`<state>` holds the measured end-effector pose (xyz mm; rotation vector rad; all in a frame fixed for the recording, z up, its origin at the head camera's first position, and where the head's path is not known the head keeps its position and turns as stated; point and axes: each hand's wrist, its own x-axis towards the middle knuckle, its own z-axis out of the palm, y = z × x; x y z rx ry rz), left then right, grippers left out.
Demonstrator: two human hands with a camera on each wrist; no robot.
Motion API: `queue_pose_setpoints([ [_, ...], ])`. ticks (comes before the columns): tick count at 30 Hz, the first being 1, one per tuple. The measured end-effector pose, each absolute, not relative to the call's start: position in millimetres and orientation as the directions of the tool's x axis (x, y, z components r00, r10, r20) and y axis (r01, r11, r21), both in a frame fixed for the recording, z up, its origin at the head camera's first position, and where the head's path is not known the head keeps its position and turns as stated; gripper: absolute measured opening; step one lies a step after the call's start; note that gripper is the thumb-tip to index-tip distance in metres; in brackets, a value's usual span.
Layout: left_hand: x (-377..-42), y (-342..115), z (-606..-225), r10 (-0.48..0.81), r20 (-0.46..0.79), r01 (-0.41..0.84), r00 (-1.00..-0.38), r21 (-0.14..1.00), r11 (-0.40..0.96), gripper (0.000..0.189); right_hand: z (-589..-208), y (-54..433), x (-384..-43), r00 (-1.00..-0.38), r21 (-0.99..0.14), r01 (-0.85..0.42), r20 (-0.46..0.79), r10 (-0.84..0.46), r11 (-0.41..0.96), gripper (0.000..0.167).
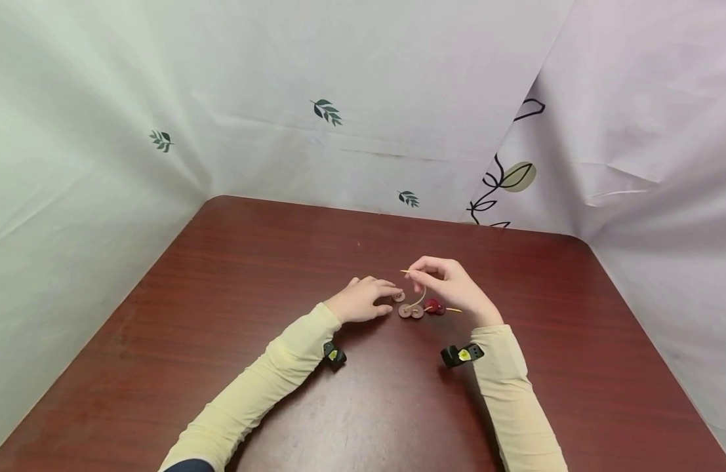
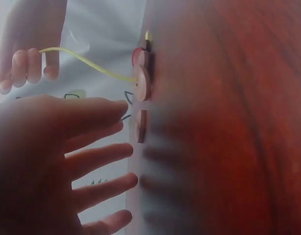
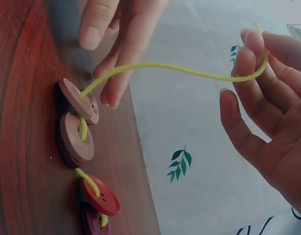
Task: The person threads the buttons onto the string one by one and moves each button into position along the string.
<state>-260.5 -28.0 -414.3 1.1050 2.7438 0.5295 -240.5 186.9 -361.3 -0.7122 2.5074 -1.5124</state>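
Observation:
My right hand (image 1: pixel 420 275) pinches a yellow cord (image 3: pixel 179 68) near its free end and lifts it above the wooden table (image 1: pixel 280 275). Threaded on the cord and lying on the table are two brown buttons (image 1: pixel 410 312) and two red buttons (image 1: pixel 435 307). In the right wrist view the brown buttons (image 3: pixel 77 137) lie above the red ones (image 3: pixel 101 197). My left hand (image 1: pixel 382 293) lies low over the table with fingers stretched out. Its fingertips (image 2: pixel 122 128) are at a loose brown button (image 1: pixel 399 296), seen on edge in the left wrist view (image 2: pixel 140 126).
White sheets printed with green leaves (image 1: pixel 326 111) hang close behind and beside the table. The cord's other end (image 1: pixel 454 310) sticks out to the right of the red buttons. Bare tabletop surrounds the hands.

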Motion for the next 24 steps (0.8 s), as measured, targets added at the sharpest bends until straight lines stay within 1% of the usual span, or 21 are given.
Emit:
queue_pose_setpoints([
  [4,-258.5,-27.3,-414.6,0.673,-0.029,0.621,-0.739,0.359,0.697,0.045,-361.0,187.0,-240.0,-0.879,-0.854,-0.332,0.125,-0.460,0.401,0.015],
  [9,-256.6,-25.8,-415.4,0.667,-0.048,0.611,-0.744,0.355,0.707,0.050,-362.0,186.9,-240.2,-0.875,-0.838,-0.346,0.126,-0.467,0.422,0.014],
  [12,-255.5,-25.1,-415.3,0.660,-0.058,0.610,-0.749,0.332,0.720,0.050,-363.0,186.9,-240.1,-0.873,-0.832,-0.354,0.129,-0.471,0.428,0.015],
  [16,-254.1,-25.2,-414.0,0.638,-0.049,0.596,-0.768,0.310,0.741,0.043,-364.5,187.0,-240.0,-0.871,-0.827,-0.361,0.133,-0.473,0.431,0.015],
  [24,-254.4,-26.4,-410.8,0.605,0.041,0.583,-0.795,0.328,0.744,0.023,-366.6,186.1,-241.4,-0.870,-0.814,-0.371,0.136,-0.473,0.448,0.013],
])
